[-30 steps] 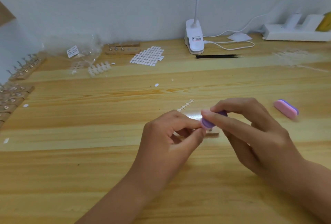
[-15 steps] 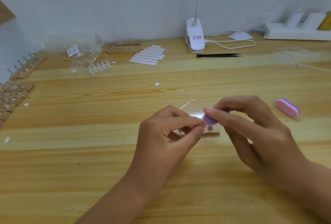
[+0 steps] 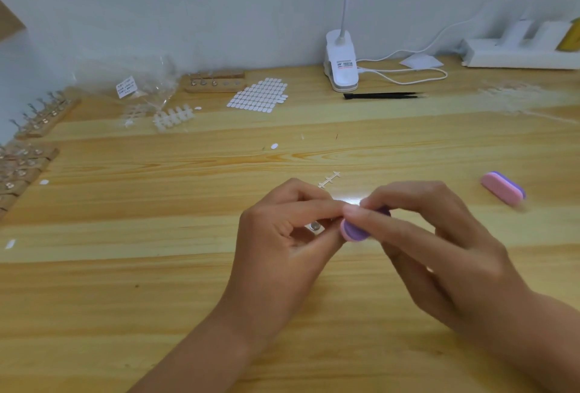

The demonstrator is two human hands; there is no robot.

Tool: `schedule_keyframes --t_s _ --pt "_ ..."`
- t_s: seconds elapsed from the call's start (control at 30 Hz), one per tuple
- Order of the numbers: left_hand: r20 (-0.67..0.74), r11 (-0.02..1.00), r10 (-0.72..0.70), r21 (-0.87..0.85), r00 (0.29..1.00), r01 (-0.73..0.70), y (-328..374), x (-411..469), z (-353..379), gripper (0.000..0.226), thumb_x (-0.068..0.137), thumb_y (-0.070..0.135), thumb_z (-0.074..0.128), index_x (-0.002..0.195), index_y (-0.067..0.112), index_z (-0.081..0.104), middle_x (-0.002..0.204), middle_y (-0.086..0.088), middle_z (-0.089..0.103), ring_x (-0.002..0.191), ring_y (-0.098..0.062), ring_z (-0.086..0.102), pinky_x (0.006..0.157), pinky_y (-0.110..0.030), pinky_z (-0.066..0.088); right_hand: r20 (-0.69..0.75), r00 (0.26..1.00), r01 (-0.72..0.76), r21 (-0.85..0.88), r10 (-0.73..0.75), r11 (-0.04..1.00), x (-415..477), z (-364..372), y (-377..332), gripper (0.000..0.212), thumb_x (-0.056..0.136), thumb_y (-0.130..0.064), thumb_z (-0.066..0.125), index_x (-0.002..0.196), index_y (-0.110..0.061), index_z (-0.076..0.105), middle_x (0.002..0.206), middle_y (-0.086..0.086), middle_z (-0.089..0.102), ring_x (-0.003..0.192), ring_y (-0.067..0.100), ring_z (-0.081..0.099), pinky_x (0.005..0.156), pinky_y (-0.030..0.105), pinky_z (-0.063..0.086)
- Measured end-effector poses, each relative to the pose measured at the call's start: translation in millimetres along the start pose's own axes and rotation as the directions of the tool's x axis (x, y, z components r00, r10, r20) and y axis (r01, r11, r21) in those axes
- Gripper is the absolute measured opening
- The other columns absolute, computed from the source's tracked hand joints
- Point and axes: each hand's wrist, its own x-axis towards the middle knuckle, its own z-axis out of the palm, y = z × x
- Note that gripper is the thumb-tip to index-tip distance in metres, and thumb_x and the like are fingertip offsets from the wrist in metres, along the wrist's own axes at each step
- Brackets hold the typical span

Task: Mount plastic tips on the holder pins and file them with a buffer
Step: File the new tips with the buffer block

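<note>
1. Stage: filing, by my read. The right hand [image 3: 439, 245] has its fingers clamped round a purple-and-pink buffer [image 3: 354, 231]. The buffer's rounded end is pushed up against the left fingertips.
2. Left hand [image 3: 282, 235]: thumb and forefinger are pinched together right at the buffer's end, on something small. I judge it to be a plastic tip on its pin, but the fingers hide it, so I can't confirm.
3. Holder [image 3: 314, 227]: a small pale block with a round metal disc shows in the gap under the left fingers, low over the bench [image 3: 157, 298]. I can't tell whether it is resting or lifted.
4. Looks done:
   - An empty sprue [image 3: 329, 179] lies just beyond the hands with its tips gone.
   - The wooden holder racks [image 3: 44, 116] along the left edge carry rows of pins that seem loaded. They are too small to tell whether the tips are filed.
5. Looks left:
   - A strip of white tips [image 3: 172, 116] sits unbroken beside the plastic bag [image 3: 147, 85] at the back left.
   - The back holder block [image 3: 216, 83] has a few pins up and some sockets bare.
   - So more mounting and filing is ahead. I'd call it mid-task.
6. Idle kit:
   - A second buffer [image 3: 503, 188] lies well off to the right.
   - The adhesive tab sheet [image 3: 259, 96] and the black tweezers [image 3: 383, 96] are at the back, near the clamp lamp [image 3: 341, 63].
</note>
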Motion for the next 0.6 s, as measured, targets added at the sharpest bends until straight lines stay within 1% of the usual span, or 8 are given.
schedule_keyframes --t_s 0.1,0.13,0.23,0.3,0.37,0.43,0.5,0.6 --pt "-0.004 1.0 -0.011 0.022 1.0 0.011 -0.4 0.2 0.4 0.016 0.075 0.01 0.082 0.086 0.021 0.08 0.081 0.007 0.067 0.073 -0.011 0.066 0.057 -0.013 0.047 -0.02 0.994 -0.108 -0.025 0.107 0.994 1.1 -3.0 7.9 0.034 0.092 0.01 0.055 0.124 0.001 0.065 0.111 0.013 0.062 0.1 0.027 0.065 0.087 0.036 0.052" --pt "-0.003 1.0 -0.014 0.016 1.0 0.014 -0.5 0.2 0.3 0.017 0.075 0.009 0.082 0.086 0.021 0.08 0.081 0.007 0.067 0.073 -0.011 0.066 0.057 -0.013 0.047 -0.034 0.992 -0.123 -0.018 0.122 0.992 1.2 -3.8 7.7 0.034 0.093 0.009 0.056 0.124 0.001 0.065 0.111 0.012 0.061 0.1 0.027 0.065 0.086 0.036 0.052" --pt "-0.007 1.0 0.011 -0.014 1.0 -0.011 0.4 0.0 -0.1 0.012 0.076 0.021 0.079 0.088 0.019 0.08 0.081 0.008 0.066 0.072 -0.009 0.065 0.057 -0.012 0.046 -0.042 0.998 -0.054 0.017 0.055 0.998 0.6 -1.1 -1.1 0.031 0.096 0.006 0.053 0.125 0.0 0.063 0.113 0.008 0.06 0.104 0.023 0.063 0.092 0.029 0.049" --pt "-0.011 1.0 0.014 -0.021 1.0 -0.014 0.4 0.0 -0.5 0.013 0.075 0.023 0.078 0.088 0.02 0.08 0.081 0.009 0.067 0.072 -0.009 0.065 0.057 -0.012 0.046 -0.029 0.999 -0.026 -0.004 0.026 1.0 0.6 -0.2 -1.0 0.032 0.095 0.009 0.054 0.125 0.001 0.063 0.112 0.009 0.061 0.104 0.022 0.062 0.095 0.026 0.046" --pt "-0.007 0.999 -0.02 -0.048 1.0 0.02 -0.3 0.0 -1.2 0.013 0.075 0.018 0.079 0.087 0.022 0.08 0.082 0.007 0.07 0.073 -0.009 0.067 0.058 -0.014 0.048 -0.05 0.995 -0.093 -0.041 0.091 0.995 1.8 -2.4 7.0 0.034 0.092 0.009 0.056 0.124 0.0 0.065 0.111 0.01 0.061 0.101 0.025 0.064 0.092 0.027 0.048" --pt "0.0 0.988 -0.082 -0.132 0.997 0.082 -1.0 -0.3 -1.8 0.013 0.074 0.018 0.078 0.086 0.021 0.081 0.079 0.006 0.074 0.071 -0.005 0.069 0.059 -0.015 0.05 -0.097 0.985 -0.151 -0.059 0.145 0.987 3.1 -5.5 11.3 0.034 0.092 0.007 0.057 0.124 -0.004 0.064 0.11 0.007 0.06 0.1 0.022 0.064 0.092 0.025 0.049" --pt "0.006 0.965 -0.137 -0.223 0.991 0.135 -0.4 -0.2 -1.7 0.013 0.074 0.018 0.078 0.087 0.019 0.081 0.076 0.006 0.076 0.069 -0.004 0.07 0.059 -0.014 0.051 -0.137 0.983 -0.128 -0.03 0.123 0.991 2.6 -6.4 7.7 0.031 0.094 0.004 0.059 0.123 -0.006 0.063 0.111 0.006 0.061 0.103 0.016 0.062 0.095 0.022 0.046" --pt "0.048 0.958 -0.114 -0.259 0.992 0.123 2.8 -0.7 0.1 0.013 0.077 0.019 0.077 0.089 0.02 0.081 0.077 0.005 0.077 0.067 -0.002 0.069 0.059 -0.013 0.051 -0.115 0.993 -0.029 0.017 0.031 0.999 -0.9 -1.1 -1.1 0.03 0.094 0.006 0.06 0.121 -0.005 0.064 0.11 0.01 0.061 0.103 0.019 0.063 0.092 0.029 0.049"
